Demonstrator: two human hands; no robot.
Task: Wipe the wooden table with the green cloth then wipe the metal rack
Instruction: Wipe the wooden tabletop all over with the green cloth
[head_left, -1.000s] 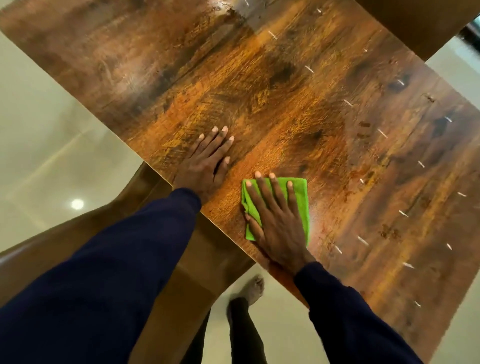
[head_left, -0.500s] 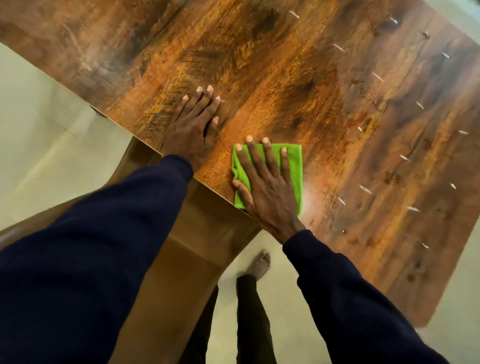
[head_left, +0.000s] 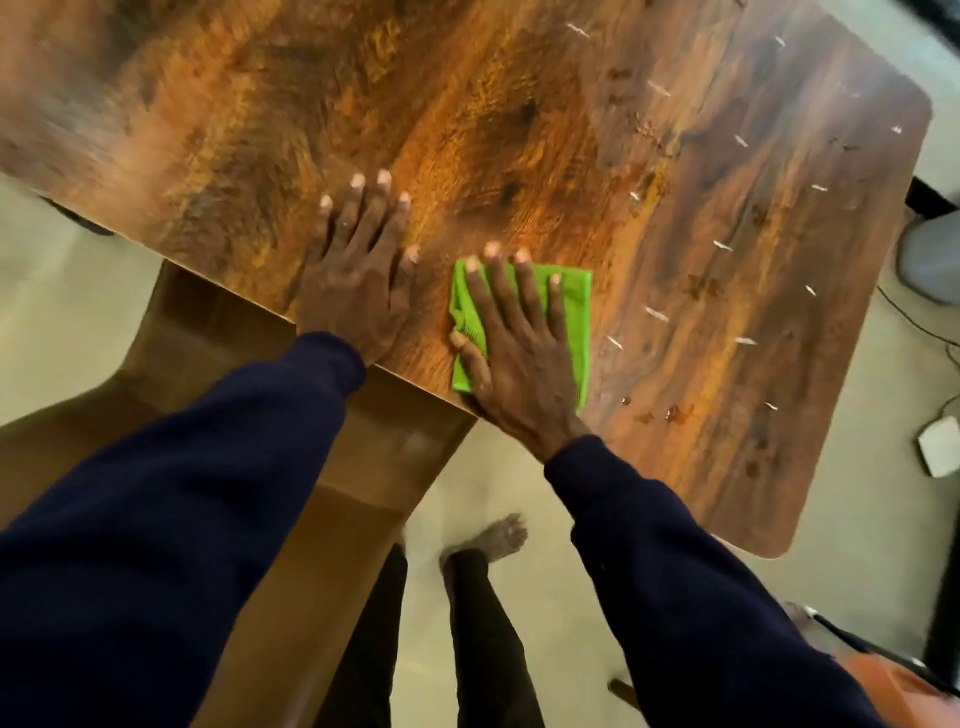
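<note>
My right grip (head_left: 519, 358) lies on the cloth (head_left: 574, 312) at the near edge of the worktop (head_left: 727, 249), with my left grip (head_left: 358, 286) on the worktop just left of it.

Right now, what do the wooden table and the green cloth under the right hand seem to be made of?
Wooden table: wood or wood-look laminate, I cannot tell which; streaked brown grain, smooth with a faint sheen. Green cloth: soft fabric, possibly microfibre; matte, folded, ribbed fold beside the thumb of the right hand pressing it flat.
</note>
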